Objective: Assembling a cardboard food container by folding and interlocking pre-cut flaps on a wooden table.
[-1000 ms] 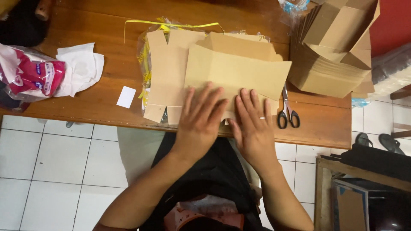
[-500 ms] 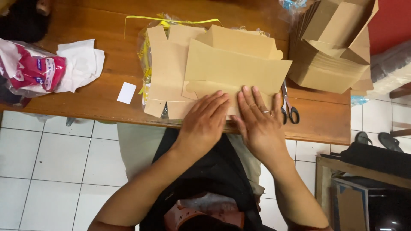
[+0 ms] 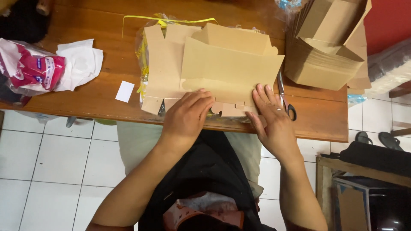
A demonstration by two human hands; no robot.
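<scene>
A flat brown cardboard box blank [image 3: 231,68] lies partly folded on a stack of similar blanks [image 3: 160,72] at the near edge of the wooden table [image 3: 98,98]. My left hand [image 3: 186,117] curls its fingers over the blank's near edge and lower flaps. My right hand [image 3: 274,117] presses flat on the blank's near right corner, fingers spread. One panel of the blank stands folded up toward the far side.
Scissors [image 3: 286,100] lie just right of my right hand. Folded cardboard boxes [image 3: 327,51] pile at the far right. A small white paper slip [image 3: 125,91], white tissue [image 3: 81,62] and a pink-and-white plastic bag [image 3: 32,70] sit at the left. Tiled floor lies below.
Both hands slid back toward me to the blank's near edge. The left hand went from flat to curled over the flaps, and the blank's far panel has risen.
</scene>
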